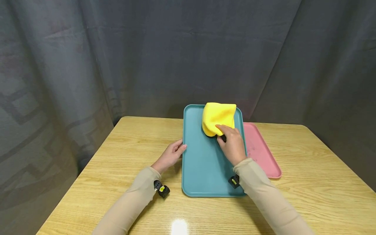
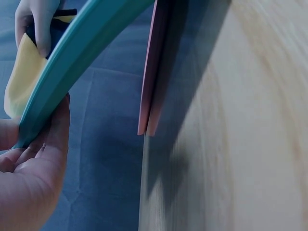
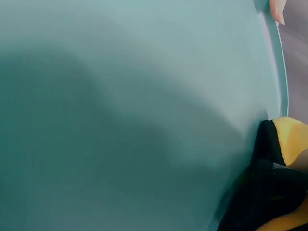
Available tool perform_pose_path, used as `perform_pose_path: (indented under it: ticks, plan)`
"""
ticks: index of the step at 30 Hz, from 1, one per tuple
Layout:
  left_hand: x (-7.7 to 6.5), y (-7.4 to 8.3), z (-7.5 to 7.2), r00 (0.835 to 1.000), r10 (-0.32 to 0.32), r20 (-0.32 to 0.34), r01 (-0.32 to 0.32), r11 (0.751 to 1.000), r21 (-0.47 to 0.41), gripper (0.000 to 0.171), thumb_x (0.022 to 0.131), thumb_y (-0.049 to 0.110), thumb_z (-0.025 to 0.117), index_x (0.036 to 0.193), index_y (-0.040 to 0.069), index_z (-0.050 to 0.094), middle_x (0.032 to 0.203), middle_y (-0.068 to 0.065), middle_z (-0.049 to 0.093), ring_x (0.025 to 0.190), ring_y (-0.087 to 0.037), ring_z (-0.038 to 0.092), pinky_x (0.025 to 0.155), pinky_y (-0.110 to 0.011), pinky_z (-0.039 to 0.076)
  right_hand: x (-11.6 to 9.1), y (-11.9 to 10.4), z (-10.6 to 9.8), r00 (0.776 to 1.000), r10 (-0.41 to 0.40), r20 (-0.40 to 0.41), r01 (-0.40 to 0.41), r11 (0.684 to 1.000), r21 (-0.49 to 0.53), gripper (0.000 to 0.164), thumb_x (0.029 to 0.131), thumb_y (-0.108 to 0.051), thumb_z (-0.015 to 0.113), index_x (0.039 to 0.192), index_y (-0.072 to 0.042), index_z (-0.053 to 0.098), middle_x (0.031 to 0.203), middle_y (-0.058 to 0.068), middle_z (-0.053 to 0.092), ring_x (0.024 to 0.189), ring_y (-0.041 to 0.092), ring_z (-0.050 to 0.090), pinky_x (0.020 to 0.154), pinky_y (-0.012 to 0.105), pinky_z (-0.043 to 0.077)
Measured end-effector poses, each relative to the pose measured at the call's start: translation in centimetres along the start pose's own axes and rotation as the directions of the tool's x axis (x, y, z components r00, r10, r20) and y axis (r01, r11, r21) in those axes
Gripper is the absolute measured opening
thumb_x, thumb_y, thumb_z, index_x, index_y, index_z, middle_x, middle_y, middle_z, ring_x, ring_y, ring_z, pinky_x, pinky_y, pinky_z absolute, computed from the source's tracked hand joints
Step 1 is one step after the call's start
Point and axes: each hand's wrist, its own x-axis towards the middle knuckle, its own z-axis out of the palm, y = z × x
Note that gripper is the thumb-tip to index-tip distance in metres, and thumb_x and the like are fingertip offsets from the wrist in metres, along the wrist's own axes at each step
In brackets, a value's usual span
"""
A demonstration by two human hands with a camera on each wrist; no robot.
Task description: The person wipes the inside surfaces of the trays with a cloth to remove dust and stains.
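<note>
My left hand grips the left edge of a teal rectangular tray, thumb on the rim and fingers beneath, as the left wrist view shows. That view has the teal tray raised off the table and tilted. Over the tray's upper right part, my right hand holds a folded cloth, bright yellow on one side and black on the other. In the right wrist view the cloth lies against the tray's inner surface near its rim, its black side showing.
A pink tray lies flat on the wooden table, partly covered by the teal one, with small dark marks on its surface. Grey curtains hang behind the table and at both sides.
</note>
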Motion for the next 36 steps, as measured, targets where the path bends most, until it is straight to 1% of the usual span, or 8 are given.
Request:
perform_pose_path:
  ticks: [5,10,17,23,31,36]
  plan:
    - [0.0,0.0,0.0,1.0,-0.01,0.01,0.01,1.0,-0.008,0.041,0.102,0.017,0.036,0.143,0.01,0.037,0.133,-0.017,0.054,0.121,-0.028,0.054,0.099,-0.039,0.049,0.1,-0.6,0.4,0.999,-0.031,-0.014,0.031,1.0,0.0,0.041,0.08,-0.003,0.07,0.12,-0.006,0.062,0.118,0.015,0.065,0.103,0.034,0.056,0.09,0.044,0.046]
    - [0.0,0.1,0.1,1.0,-0.004,0.009,0.004,1.0,-0.004,0.041,0.102,0.017,0.036,0.143,0.01,0.037,0.134,-0.017,0.054,0.12,-0.028,0.054,0.099,-0.038,0.05,0.1,-1.1,0.8,0.998,-0.054,-0.015,0.054,0.999,-0.003,0.04,0.08,-0.002,0.07,0.119,-0.006,0.063,0.118,0.015,0.065,0.104,0.034,0.057,0.091,0.044,0.046]
    - [0.0,0.2,0.2,0.999,0.029,0.024,-0.029,1.0,-0.003,0.042,0.102,0.016,0.035,0.144,0.006,0.035,0.134,-0.021,0.052,0.121,-0.032,0.054,0.1,-0.041,0.049,0.1,-2.0,1.4,0.998,-0.067,0.003,0.067,0.998,-0.005,0.041,0.08,-0.002,0.071,0.12,-0.007,0.063,0.12,0.014,0.065,0.108,0.033,0.057,0.092,0.043,0.047]
    - [0.1,0.0,0.3,0.999,0.028,0.019,-0.028,1.0,-0.004,0.043,0.102,0.016,0.036,0.144,0.006,0.035,0.134,-0.021,0.052,0.121,-0.031,0.054,0.1,-0.041,0.048,0.0,-2.7,1.8,0.996,-0.09,-0.002,0.09,0.996,-0.006,0.041,0.08,-0.003,0.071,0.12,-0.007,0.064,0.119,0.014,0.065,0.108,0.033,0.058,0.092,0.043,0.048]
    - [0.3,-0.2,0.4,1.0,0.019,0.019,-0.018,1.0,-0.007,0.043,0.102,0.016,0.036,0.145,0.008,0.034,0.135,-0.019,0.051,0.122,-0.03,0.053,0.099,-0.037,0.049,-0.1,-3.3,2.3,0.995,-0.096,-0.003,0.096,0.995,-0.001,0.041,0.079,-0.003,0.072,0.119,-0.007,0.064,0.119,0.014,0.065,0.105,0.035,0.058,0.089,0.043,0.049]
    - [0.2,-0.2,0.4,1.0,0.019,0.022,-0.019,1.0,-0.003,0.045,0.102,0.017,0.036,0.146,0.008,0.032,0.135,-0.02,0.051,0.122,-0.031,0.053,0.099,-0.037,0.049,-0.2,-3.7,2.4,0.996,-0.092,0.01,0.092,0.996,0.004,0.041,0.08,-0.004,0.072,0.12,-0.008,0.064,0.12,0.014,0.065,0.106,0.034,0.058,0.09,0.043,0.049]
